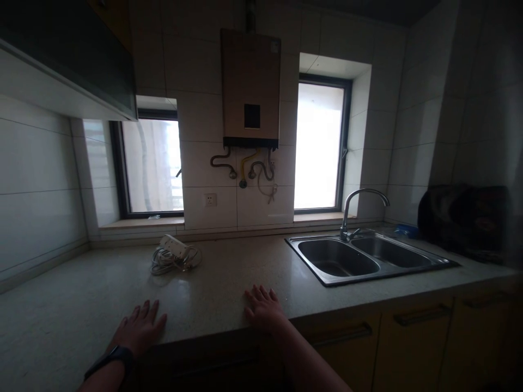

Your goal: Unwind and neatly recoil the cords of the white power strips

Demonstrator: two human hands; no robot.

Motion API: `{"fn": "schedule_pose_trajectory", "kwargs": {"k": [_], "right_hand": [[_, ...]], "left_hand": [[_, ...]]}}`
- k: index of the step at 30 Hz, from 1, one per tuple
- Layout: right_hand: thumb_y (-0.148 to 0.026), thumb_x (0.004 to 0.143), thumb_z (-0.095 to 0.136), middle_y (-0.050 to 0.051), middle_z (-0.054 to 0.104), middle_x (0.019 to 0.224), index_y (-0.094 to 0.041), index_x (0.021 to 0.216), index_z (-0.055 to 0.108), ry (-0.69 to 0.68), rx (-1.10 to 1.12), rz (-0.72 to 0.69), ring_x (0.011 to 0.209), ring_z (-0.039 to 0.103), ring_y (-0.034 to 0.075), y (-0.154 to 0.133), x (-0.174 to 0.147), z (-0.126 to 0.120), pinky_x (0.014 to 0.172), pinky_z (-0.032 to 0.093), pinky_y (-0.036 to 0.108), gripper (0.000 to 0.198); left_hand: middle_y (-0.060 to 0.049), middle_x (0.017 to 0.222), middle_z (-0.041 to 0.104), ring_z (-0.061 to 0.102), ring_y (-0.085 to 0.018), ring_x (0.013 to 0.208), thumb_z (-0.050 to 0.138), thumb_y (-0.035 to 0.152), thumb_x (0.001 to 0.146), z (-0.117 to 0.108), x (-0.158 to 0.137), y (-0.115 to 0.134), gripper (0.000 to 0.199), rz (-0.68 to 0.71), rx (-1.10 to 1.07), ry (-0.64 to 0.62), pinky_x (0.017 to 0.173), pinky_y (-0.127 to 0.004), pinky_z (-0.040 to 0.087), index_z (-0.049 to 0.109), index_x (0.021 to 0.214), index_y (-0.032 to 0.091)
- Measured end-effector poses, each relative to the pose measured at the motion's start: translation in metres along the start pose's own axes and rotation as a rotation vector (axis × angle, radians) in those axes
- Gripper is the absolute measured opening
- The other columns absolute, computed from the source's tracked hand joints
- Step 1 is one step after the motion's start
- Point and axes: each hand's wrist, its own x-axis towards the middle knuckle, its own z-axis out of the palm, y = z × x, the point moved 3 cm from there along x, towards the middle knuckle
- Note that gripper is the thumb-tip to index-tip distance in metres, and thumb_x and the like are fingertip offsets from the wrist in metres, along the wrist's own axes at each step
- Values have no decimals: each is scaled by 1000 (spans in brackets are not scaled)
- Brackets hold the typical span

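Left hand (pixel 141 326): It lay palm down on the worktop (pixel 220 267), fingers spread, grasping nothing. A dark band (pixel 118 355) circled the wrist.
Right hand (pixel 263 309): It rested palm down near the front edge, fingers slightly spread, with nothing pinched.
Power strip (pixel 175 246): It was white and sat on the worktop at one o'clock from the left hand, ten o'clock from the right, touched by neither.
Cord (pixel 160 262): Its pale, loose loops gathered under and around the power strip.
Weight and feel: The power strip looked light, its casing stiff and probably a little slick; the cord seemed bendy and likely to trail or snag.
Where to hold: The casing's long sides seemed the best place, with the loops gathered in the other hand.
Worktop: Pale, hard and faintly shiny, it looked fixed, a surface to lean on rather than lift.
Sink (pixel 370 256): Its two steel bowls lay at two o'clock from the right hand.
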Motion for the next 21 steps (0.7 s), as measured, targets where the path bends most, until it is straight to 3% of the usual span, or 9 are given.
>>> {"fn": "schedule_pose_trajectory", "kwargs": {"k": [21], "right_hand": [[-63, 99, 20, 2, 9, 166, -37, 162, 21, -24, -17, 6, 154, 7, 29, -6, -6, -3, 119, 3, 57, 69]], "left_hand": [[-5, 167, 4, 10, -29, 156, 14, 57, 92, -2, -9, 0, 76, -5, -69, 38, 126, -53, 17, 11, 161, 26]]}}
